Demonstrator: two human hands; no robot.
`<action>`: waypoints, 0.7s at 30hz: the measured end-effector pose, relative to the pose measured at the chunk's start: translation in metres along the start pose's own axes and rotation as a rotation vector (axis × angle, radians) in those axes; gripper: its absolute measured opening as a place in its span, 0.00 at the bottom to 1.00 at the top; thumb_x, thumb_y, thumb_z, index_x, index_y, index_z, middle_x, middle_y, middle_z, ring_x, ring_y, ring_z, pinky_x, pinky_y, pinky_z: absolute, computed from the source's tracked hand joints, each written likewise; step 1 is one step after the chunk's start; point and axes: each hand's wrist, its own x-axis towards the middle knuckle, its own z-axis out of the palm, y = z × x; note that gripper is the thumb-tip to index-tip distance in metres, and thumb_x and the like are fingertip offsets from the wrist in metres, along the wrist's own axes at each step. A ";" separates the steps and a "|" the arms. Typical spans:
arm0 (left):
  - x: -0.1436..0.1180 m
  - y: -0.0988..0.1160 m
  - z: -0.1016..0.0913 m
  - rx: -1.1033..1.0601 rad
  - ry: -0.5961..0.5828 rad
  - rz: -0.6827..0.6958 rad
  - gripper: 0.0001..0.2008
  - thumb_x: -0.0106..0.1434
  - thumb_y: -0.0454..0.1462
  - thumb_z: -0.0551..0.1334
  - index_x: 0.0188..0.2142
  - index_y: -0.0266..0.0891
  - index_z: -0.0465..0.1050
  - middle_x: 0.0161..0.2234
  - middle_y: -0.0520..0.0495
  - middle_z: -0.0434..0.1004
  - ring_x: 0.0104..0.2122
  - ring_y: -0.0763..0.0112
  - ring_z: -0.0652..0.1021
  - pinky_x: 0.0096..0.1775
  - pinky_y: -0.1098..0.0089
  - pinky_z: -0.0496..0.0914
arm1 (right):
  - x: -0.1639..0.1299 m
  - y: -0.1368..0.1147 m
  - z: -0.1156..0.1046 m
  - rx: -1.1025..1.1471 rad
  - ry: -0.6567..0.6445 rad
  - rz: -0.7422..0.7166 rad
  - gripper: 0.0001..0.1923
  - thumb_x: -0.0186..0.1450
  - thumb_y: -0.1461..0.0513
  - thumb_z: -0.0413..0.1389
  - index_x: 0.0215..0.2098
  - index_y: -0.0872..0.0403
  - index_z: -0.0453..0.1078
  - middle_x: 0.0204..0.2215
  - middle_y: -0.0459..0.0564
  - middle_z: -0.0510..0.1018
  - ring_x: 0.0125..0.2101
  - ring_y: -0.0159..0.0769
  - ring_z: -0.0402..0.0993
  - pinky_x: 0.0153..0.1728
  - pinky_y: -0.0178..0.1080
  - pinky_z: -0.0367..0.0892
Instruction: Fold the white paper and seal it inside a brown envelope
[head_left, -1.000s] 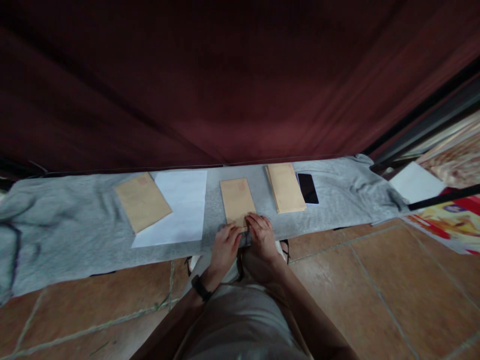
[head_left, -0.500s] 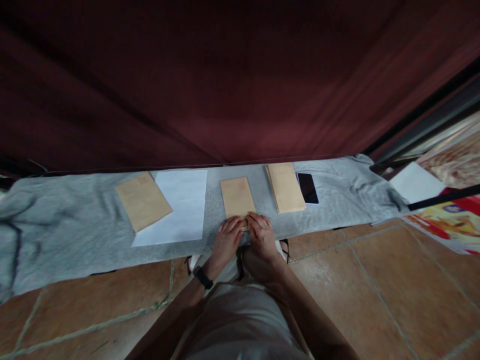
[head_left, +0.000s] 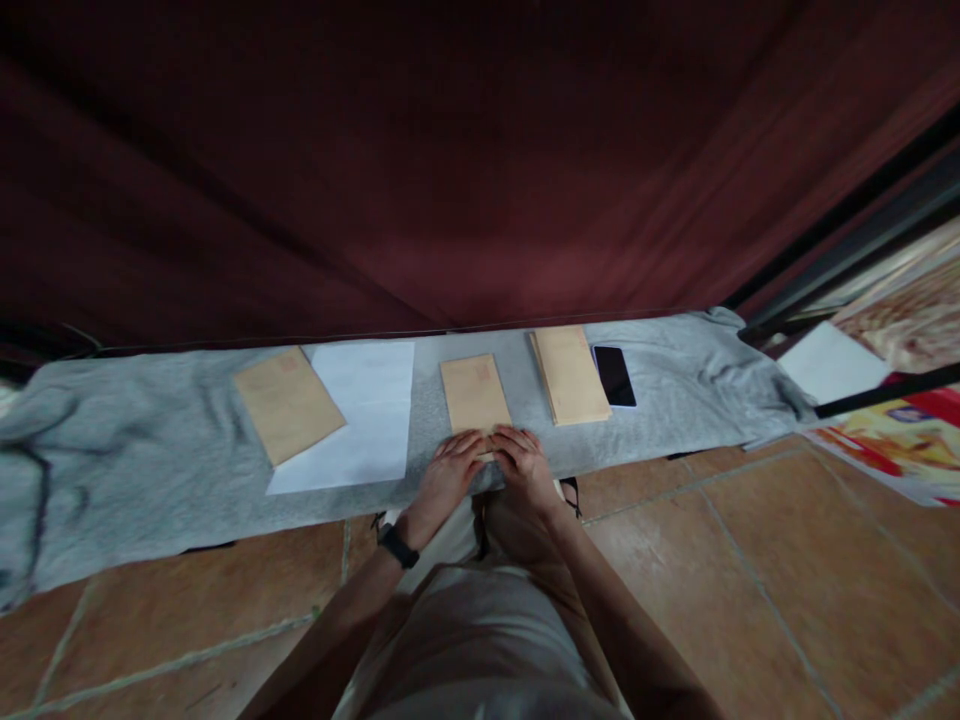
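A brown paper envelope (head_left: 475, 393) with a small reddish mark lies flat in the middle of the grey cloth (head_left: 187, 470). At its near end, my left hand (head_left: 454, 468) and my right hand (head_left: 523, 466) meet with fingers closed on its folded lower edge. Both thumbs sit close together at that edge, which my fingers partly cover. To the right lies a stack of brown envelopes (head_left: 574, 378), and to the left one more brown envelope (head_left: 289, 405) rests at an angle across a white sheet of paper (head_left: 371, 415).
Right of the stack is a dark-screened phone (head_left: 615, 376), partly under the stack's edge. A dark red curtain (head_left: 465, 200) hangs behind the cloth-covered surface. At the far right are a white sheet (head_left: 834, 368) and a colourful printed bag (head_left: 904, 440). Tiled floor (head_left: 675, 560) lies below.
My hands stay at the envelope's near edge, with only small shifts of the fingers and my left wrist. The envelopes, paper and phone lie where they were.
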 end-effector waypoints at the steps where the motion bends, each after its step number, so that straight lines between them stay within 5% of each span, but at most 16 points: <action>1: 0.000 0.001 0.000 0.007 -0.006 0.000 0.20 0.69 0.32 0.60 0.60 0.42 0.71 0.60 0.41 0.75 0.61 0.62 0.72 0.63 0.56 0.65 | 0.000 0.000 0.001 0.005 0.006 0.004 0.17 0.72 0.65 0.53 0.57 0.50 0.74 0.57 0.54 0.78 0.59 0.41 0.72 0.65 0.52 0.60; 21: -0.005 0.017 -0.002 0.282 -0.062 0.069 0.25 0.67 0.24 0.54 0.61 0.37 0.70 0.63 0.37 0.72 0.64 0.56 0.70 0.64 0.54 0.65 | 0.000 0.007 0.006 0.012 0.002 0.005 0.15 0.71 0.65 0.56 0.55 0.54 0.75 0.57 0.56 0.78 0.59 0.41 0.73 0.65 0.51 0.60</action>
